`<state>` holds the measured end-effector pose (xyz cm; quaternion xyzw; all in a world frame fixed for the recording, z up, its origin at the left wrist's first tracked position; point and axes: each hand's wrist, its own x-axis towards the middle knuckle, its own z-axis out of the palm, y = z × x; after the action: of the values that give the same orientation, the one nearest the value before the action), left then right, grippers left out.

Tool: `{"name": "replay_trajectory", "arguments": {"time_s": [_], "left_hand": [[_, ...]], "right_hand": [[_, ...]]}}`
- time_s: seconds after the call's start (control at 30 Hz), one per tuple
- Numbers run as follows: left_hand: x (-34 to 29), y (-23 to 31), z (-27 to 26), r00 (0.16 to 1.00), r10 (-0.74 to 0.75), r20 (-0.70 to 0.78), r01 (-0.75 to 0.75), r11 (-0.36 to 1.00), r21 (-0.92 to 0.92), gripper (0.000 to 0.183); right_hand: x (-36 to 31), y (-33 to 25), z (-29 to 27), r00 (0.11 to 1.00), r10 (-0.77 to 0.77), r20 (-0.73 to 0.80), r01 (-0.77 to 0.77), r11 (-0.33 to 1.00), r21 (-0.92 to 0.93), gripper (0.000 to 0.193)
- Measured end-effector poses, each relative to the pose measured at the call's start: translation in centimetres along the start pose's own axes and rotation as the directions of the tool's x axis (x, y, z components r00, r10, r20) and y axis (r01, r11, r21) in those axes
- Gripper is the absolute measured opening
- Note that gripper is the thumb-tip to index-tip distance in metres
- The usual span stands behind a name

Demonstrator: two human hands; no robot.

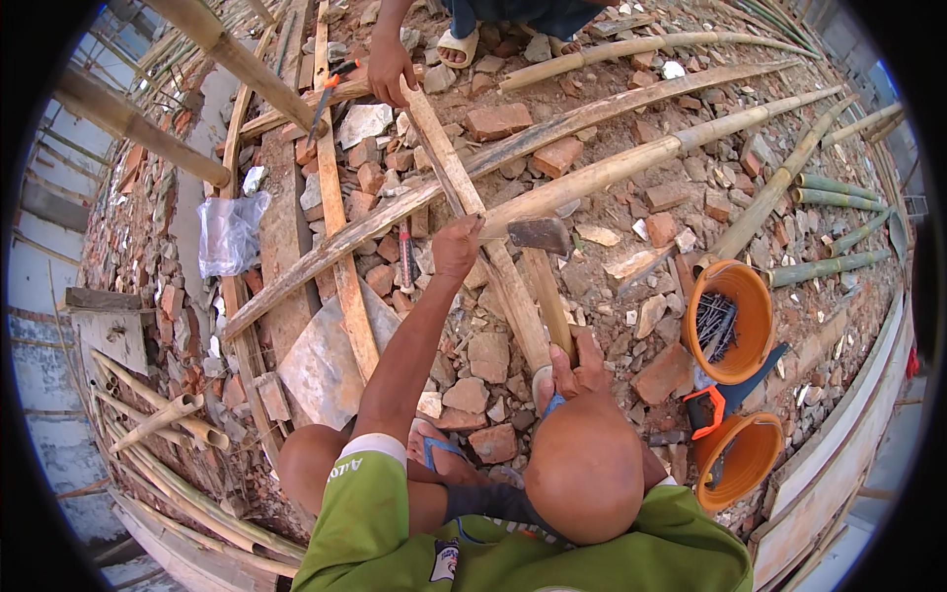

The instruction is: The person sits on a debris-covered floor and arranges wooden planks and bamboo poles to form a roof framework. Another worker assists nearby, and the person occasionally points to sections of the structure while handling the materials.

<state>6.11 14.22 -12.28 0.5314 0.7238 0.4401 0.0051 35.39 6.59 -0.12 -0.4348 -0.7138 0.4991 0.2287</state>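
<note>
My left hand [459,247] is closed in a pinch beside a wooden batten [511,296], on what looks like a thin nail pointing toward the hammer head. The fingertips are partly hidden. My right hand [583,365] is wrapped round the wooden handle of a hammer [541,236], its dark metal head just right of my left hand. Under the batten, a long wooden strip [395,209] and a bamboo pole [631,165] cross near my left hand. At the batten's far end, a co-worker's hand [392,71] grips it.
Broken bricks [498,121] and rubble cover the ground. On the right stand an orange bucket [755,301] of nails and another orange bucket [760,449], with an orange-handled saw [706,410] between them. A second saw [330,89] lies far left, near leaning bamboo poles [148,128].
</note>
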Motion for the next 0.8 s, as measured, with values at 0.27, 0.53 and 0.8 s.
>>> {"name": "replay_trajectory", "arguments": {"time_s": [0.27, 0.53, 0.8], "left_hand": [[-0.2, 0.2, 0.5, 0.999, 0.048, 0.004, -0.048, 0.991, 0.122, 0.018], [-0.9, -1.1, 0.7, 0.998, 0.034, 0.059, -0.047, 0.974, 0.224, 0.013], [-0.6, 0.2, 0.4, 0.999, 0.042, 0.007, -0.042, 0.986, 0.164, 0.012]], "right_hand": [[6.5, 0.2, 3.0, 0.777, -0.612, -0.145, 0.576, 0.786, -0.225, 0.064], [8.0, 0.8, 4.1, 0.966, -0.206, 0.153, 0.252, 0.878, -0.407, 0.068], [8.4, 1.6, 4.2, 0.972, -0.195, 0.132, 0.233, 0.880, -0.413, 0.065]]}}
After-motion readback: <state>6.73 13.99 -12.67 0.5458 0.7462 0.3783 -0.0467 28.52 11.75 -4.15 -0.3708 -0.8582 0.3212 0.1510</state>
